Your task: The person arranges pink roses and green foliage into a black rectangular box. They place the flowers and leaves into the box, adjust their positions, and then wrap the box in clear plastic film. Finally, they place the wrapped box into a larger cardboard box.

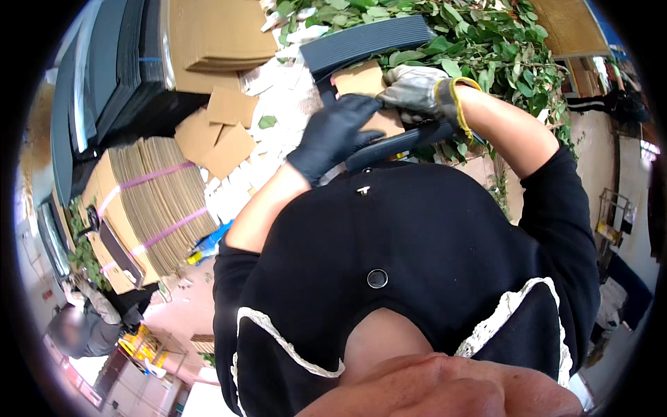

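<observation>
My left hand (339,126), in a black glove, lies over a brown cardboard piece (358,78), fingers bent slightly and thumb apart. Beside it, my right hand (413,94), in a worn grey glove with a yellow cuff, has its fingers curled at the cardboard; what they hold is hidden. The cardboard sits between a ribbed dark-grey strip (365,43) above and a dark bar (399,146) nearest my body. Cut leafy branches (497,59) surround this spot on the right and top. Loose cardboard squares (229,104) lie to the left on white paper scraps.
Strapped cardboard stacks (146,201), a flat brown stack (219,35) and tall dark-grey stacked sheets (121,62) crowd the left. A co-worker (97,320) in grey is at lower left near a yellow crate (142,347). A metal rack (611,215) stands at far right.
</observation>
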`<action>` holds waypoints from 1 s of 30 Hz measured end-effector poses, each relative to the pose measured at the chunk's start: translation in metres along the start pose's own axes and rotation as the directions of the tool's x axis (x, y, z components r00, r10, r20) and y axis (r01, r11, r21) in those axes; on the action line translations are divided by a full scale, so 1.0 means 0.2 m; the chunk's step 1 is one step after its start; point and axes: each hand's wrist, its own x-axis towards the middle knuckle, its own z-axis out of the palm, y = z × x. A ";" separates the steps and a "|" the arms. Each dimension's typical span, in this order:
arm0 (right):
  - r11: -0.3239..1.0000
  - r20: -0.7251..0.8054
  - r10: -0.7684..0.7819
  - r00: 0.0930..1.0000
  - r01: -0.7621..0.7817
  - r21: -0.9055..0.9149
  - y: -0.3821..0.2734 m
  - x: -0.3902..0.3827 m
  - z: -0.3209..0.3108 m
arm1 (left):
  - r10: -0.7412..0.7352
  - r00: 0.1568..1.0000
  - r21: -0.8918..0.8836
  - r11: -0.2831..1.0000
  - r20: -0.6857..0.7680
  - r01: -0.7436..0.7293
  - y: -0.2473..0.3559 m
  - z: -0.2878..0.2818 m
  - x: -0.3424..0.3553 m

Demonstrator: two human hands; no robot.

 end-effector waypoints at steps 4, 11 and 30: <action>0.783 -0.055 -0.101 0.993 0.045 -0.620 -0.08 -0.03 -0.02 | -0.085 0.991 0.347 0.937 0.100 0.045 -0.01 0.13 -0.01; 0.887 -0.079 -0.222 0.972 0.168 -0.430 0.06 -0.05 0.12 | -0.125 0.987 0.221 0.970 0.106 0.099 -0.01 0.24 0.09; 0.881 -0.383 -0.471 0.795 0.401 -0.252 -0.10 -0.48 0.21 | 0.045 0.988 0.510 0.853 0.146 -0.114 -0.19 0.15 0.04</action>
